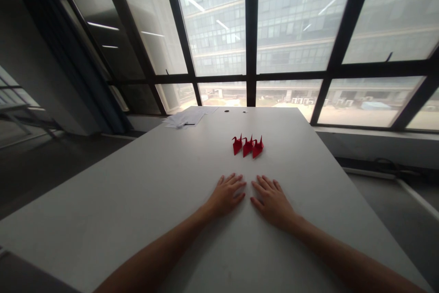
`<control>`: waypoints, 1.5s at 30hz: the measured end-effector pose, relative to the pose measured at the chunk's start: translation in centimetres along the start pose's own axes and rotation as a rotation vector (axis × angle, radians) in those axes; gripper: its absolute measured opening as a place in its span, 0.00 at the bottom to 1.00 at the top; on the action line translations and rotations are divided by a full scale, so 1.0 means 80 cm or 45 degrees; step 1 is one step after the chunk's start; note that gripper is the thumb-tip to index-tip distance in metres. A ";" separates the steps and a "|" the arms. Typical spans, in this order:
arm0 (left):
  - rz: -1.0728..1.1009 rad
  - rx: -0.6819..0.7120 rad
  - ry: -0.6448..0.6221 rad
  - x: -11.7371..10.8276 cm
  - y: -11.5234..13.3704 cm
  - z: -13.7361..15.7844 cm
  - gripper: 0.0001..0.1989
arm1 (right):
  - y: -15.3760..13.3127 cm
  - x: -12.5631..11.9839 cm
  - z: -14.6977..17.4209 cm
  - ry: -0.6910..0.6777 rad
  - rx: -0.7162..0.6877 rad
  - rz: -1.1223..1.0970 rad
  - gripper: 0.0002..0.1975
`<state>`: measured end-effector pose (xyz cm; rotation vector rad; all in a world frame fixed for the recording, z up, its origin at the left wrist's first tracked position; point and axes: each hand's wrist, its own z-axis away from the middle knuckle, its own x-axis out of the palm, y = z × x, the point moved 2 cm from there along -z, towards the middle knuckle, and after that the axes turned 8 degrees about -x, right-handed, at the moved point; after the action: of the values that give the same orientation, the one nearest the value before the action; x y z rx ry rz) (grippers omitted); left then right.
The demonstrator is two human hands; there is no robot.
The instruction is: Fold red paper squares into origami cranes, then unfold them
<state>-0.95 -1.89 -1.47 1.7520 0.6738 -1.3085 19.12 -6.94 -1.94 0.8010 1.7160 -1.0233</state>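
Three red origami cranes stand in a row on the white table (161, 183): a left crane (237, 146), a middle crane (247, 147) and a right crane (257, 148). They sit close together, just beyond my fingertips. My left hand (226, 194) lies palm down on the tabletop with its fingers spread, holding nothing. Facing it across a narrow gap, my right hand (272, 201) also rests flat with fingers apart and nothing in it. Neither hand touches the cranes.
Loose white sheets of paper (181, 118) with a dark pen-like stick (189, 124) lie at the table's far left. Near the back edge are a small dark round spot (227, 111) and a small white piece (244, 112). Framed windows (251, 32) rise behind the table.
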 end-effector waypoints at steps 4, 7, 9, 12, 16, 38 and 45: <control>0.156 -0.073 0.108 -0.005 -0.006 -0.003 0.20 | -0.001 -0.001 0.000 -0.007 -0.003 0.000 0.29; 0.302 -0.109 0.204 -0.013 -0.008 -0.003 0.17 | -0.003 -0.003 0.000 -0.004 -0.002 -0.015 0.29; 0.431 -0.135 0.248 -0.021 -0.011 -0.004 0.14 | -0.003 -0.004 0.000 0.005 0.000 -0.026 0.28; 0.700 -0.202 0.248 -0.038 -0.027 -0.014 0.14 | -0.003 -0.005 0.001 0.006 0.006 -0.041 0.28; 0.980 -0.349 0.222 -0.068 -0.063 -0.048 0.17 | -0.002 -0.004 0.001 0.002 0.002 -0.048 0.28; 0.876 -0.658 0.662 -0.025 -0.090 -0.292 0.14 | 0.004 -0.007 -0.003 0.016 -0.013 -0.149 0.27; 1.159 -0.785 0.685 -0.045 -0.105 -0.270 0.11 | 0.004 -0.007 -0.002 0.025 -0.016 -0.155 0.27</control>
<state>2.06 21.14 1.96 1.5548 0.3948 0.0093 19.55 -6.67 -1.46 0.7075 1.8039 -1.0890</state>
